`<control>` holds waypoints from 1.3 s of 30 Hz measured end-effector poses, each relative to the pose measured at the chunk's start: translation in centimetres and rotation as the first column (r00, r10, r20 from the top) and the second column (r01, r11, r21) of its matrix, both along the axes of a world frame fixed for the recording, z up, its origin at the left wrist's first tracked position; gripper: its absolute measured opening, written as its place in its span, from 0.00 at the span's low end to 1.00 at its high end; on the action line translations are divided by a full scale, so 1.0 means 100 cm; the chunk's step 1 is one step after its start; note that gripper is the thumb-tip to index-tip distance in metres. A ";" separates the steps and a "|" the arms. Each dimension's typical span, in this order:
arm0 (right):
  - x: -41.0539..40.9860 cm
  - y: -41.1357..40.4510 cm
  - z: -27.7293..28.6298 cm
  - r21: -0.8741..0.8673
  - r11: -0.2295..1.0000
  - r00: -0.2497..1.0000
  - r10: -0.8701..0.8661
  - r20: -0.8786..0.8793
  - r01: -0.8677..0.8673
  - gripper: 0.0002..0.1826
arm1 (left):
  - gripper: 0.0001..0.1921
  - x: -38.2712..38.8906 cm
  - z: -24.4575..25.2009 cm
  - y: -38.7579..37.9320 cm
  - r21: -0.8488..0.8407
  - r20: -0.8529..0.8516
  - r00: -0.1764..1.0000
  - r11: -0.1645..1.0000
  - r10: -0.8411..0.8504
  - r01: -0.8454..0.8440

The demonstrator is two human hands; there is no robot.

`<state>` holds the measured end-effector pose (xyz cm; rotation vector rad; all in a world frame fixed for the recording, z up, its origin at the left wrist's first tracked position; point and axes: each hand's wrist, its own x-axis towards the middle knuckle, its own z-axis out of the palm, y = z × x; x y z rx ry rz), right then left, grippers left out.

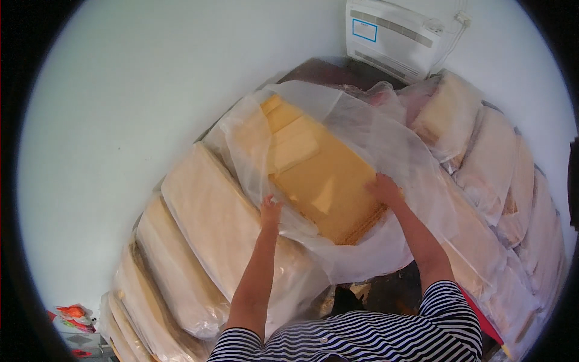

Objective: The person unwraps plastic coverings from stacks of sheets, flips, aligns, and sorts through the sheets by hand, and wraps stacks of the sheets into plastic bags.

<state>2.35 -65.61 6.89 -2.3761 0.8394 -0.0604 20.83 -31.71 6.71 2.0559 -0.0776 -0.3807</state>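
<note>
A stack of thin yellow-tan sheets [346,181] lies inside a large translucent plastic bag [362,267], whose mouth is spread wide toward me. Smaller, paler folded pieces [294,142] rest on top of the stack's far half. At the stack's left edge, my left hand [270,210] has its fingers curled at the bag's film. My right hand [385,189] reaches over the right edge, fingertips against the sheets; it is slightly blurred, and whether it grips sheet or film is unclear.
Several wrapped packs lean in a row on the left [208,181], and more are piled on the right [484,158]. A white wall unit [389,38] hangs beyond. Dark floor [393,289] shows just before me. Red items [74,312] sit at lower left.
</note>
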 end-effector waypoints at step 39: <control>-0.038 0.191 0.180 0.871 -0.138 0.840 -0.371 0.396 -0.472 0.27 | 0.23 -0.145 0.260 0.157 -0.862 -0.376 0.851 0.476 -0.367 -0.176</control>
